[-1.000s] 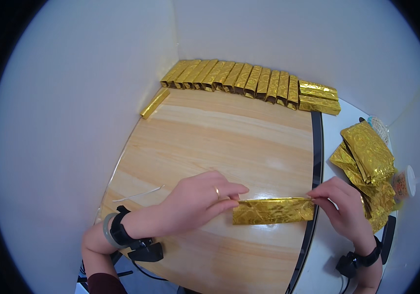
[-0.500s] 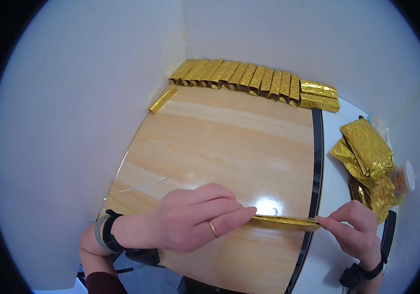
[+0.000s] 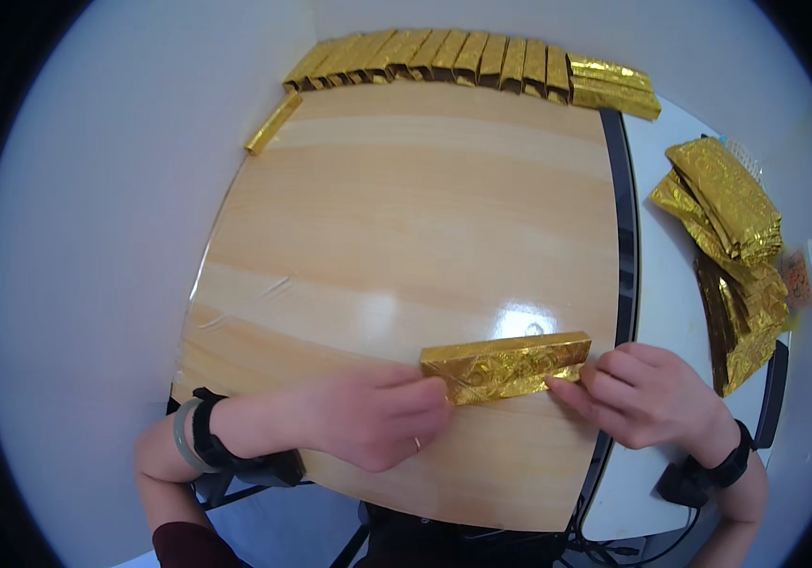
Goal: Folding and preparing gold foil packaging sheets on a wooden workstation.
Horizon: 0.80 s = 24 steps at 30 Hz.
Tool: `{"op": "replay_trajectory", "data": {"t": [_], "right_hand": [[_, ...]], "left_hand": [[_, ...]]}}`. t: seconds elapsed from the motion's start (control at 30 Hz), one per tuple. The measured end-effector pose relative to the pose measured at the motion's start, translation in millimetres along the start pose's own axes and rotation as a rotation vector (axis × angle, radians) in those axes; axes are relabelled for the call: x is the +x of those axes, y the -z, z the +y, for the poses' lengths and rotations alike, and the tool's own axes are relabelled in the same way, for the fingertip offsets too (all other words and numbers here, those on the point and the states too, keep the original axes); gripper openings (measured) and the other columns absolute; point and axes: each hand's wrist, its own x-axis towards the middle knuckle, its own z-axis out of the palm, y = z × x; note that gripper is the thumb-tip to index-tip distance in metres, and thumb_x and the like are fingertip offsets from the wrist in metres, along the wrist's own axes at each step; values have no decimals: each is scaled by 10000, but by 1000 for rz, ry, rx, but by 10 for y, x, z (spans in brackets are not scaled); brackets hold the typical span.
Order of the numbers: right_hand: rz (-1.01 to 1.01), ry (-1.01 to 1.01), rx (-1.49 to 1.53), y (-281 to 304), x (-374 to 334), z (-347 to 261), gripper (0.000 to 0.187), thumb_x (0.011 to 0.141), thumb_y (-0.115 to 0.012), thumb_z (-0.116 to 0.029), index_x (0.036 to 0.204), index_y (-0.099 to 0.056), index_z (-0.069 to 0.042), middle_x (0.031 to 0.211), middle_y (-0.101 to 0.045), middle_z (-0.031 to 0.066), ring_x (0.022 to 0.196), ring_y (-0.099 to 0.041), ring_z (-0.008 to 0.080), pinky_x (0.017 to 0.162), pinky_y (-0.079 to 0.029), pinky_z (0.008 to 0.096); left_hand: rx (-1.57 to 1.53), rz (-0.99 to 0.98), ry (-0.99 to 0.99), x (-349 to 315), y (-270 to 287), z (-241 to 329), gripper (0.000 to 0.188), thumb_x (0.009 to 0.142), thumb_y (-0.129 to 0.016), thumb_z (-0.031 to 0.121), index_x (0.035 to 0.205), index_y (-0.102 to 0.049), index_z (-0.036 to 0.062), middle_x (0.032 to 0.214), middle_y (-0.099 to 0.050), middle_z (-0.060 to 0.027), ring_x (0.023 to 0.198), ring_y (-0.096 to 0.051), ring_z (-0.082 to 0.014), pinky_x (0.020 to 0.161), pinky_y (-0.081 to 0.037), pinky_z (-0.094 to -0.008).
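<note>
A folded piece of shiny gold foil paper (image 3: 510,367), shaped like a long flat-sided box, lies on the wood-patterned board in front of me. My left hand (image 3: 377,417) has its fingers closed at the left end of it, a little blurred. At the lower right edge my right hand (image 3: 647,393) pinches the foil paper between thumb and fingers. The fingertips of both hands are partly hidden. Embossed patterns show on the side facing me.
A row of folded gold foil tubes (image 3: 434,57) runs along the back wall. One slim gold tube (image 3: 273,123) lies by the left wall. On the right, a pile of gold foil sheets (image 3: 728,199) rests on the white table beside a white-lidded tub (image 3: 803,275).
The thin gold strip between my hands now shows as a wider box shape, its patterned side toward me. Both hands sit closer round it. The whole view has tilted downward.
</note>
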Motion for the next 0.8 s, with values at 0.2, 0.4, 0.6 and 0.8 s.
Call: {"op": "replay_trajectory", "data": {"t": [0.2,0.4,0.6,0.8], "right_hand": [[7,-42,30,-22,-8,-4,476,663,-639,-86,1136,-669,-41,758,-444,-16,750,-522,130,645,-453,246],[-46,-80,69,15,12,-34,460,676,-639,-111,1133,-685,-85,755,-430,-13,746,-514,134,647,-454,252],[-8,-102,99,4,4,-31,418,644,-666,-109,1057,-714,-66,740,-427,-5,710,-516,142,605,-454,264],[32,-120,130,25,21,-64,336,623,-749,-51,957,-723,-25,743,-473,2,683,-533,151,560,-454,272]], "left_hand": [[-153,80,205,82,-117,-60,316,686,-711,90,1002,-714,102,786,-548,17,718,-565,-133,535,-470,-237],[-202,49,418,297,-227,-56,162,763,-742,228,904,-717,152,663,-447,17,581,-497,-138,437,-394,-265],[-456,-49,762,373,-239,-27,422,830,-702,449,656,-554,93,616,-437,-37,505,-472,-220,459,-414,-338],[-503,-124,845,402,-175,-49,501,828,-687,486,612,-486,81,614,-449,-51,509,-495,-245,472,-424,-355]]}}
